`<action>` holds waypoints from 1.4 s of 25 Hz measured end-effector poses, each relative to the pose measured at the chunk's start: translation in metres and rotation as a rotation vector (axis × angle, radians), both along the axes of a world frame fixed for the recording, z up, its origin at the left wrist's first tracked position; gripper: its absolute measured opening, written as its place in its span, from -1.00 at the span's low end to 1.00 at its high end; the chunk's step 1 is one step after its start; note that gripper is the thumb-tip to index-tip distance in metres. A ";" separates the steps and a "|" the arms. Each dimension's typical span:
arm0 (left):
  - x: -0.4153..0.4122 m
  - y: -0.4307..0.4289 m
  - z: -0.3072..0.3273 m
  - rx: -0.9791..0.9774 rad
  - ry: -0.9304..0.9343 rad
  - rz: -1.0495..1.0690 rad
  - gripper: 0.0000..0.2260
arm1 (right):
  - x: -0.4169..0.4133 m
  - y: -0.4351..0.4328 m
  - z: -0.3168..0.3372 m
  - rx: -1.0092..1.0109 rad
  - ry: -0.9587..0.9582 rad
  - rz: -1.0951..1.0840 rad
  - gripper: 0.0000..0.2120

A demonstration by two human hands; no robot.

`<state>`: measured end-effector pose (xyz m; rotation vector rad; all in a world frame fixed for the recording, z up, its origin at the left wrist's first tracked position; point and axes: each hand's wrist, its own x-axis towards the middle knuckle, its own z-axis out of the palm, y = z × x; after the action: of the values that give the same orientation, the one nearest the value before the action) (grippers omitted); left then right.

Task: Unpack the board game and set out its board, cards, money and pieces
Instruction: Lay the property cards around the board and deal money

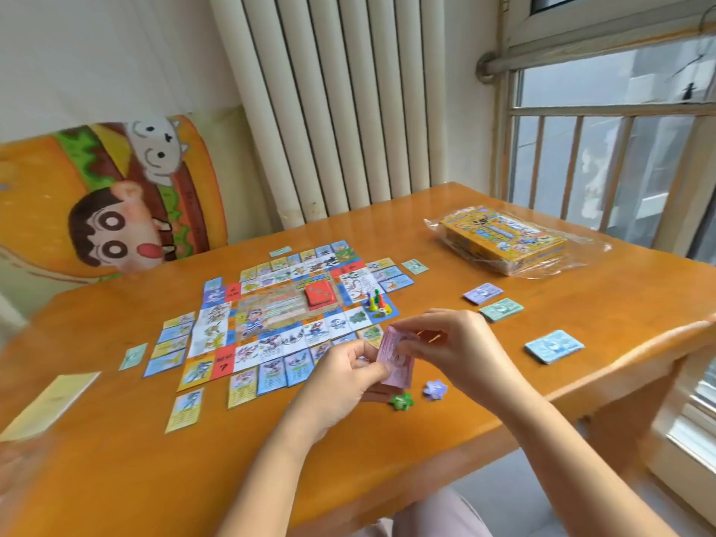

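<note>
Left hand (pixel 341 375) and right hand (pixel 445 343) both pinching a pink money stack (pixel 395 362), fingers curled narrow; green star token (pixel 401 401) and purple star token (pixel 434 389) lying just below the fingers.

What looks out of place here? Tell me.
Nothing is spilled or damaged. One yellow card lies alone off the near left corner of the board, outside the card rows; two star tokens sit loose near the front.

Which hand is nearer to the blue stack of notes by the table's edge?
Right. The right hand sits just left of the blue stack; the left hand is farther left, past the pink notes both hands hold.
</note>
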<state>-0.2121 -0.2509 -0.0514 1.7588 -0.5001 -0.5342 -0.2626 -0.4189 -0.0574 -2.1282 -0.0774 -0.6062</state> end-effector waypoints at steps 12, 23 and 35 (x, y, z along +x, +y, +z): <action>0.036 0.092 0.003 0.094 0.048 0.004 -0.76 | 0.044 0.088 0.006 0.092 0.202 0.024 -0.82; 0.022 0.108 -0.013 0.022 0.147 0.584 -0.81 | 0.048 0.114 -0.030 -0.002 0.397 -0.178 -0.59; 0.013 0.104 -0.016 0.082 0.167 0.596 -0.84 | 0.049 0.112 -0.019 -0.512 0.463 0.163 -0.50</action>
<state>-0.1993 -0.1467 -0.0678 1.8115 0.1708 -0.2733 -0.2136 -0.3074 -0.0763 -2.6717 -0.1596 0.0249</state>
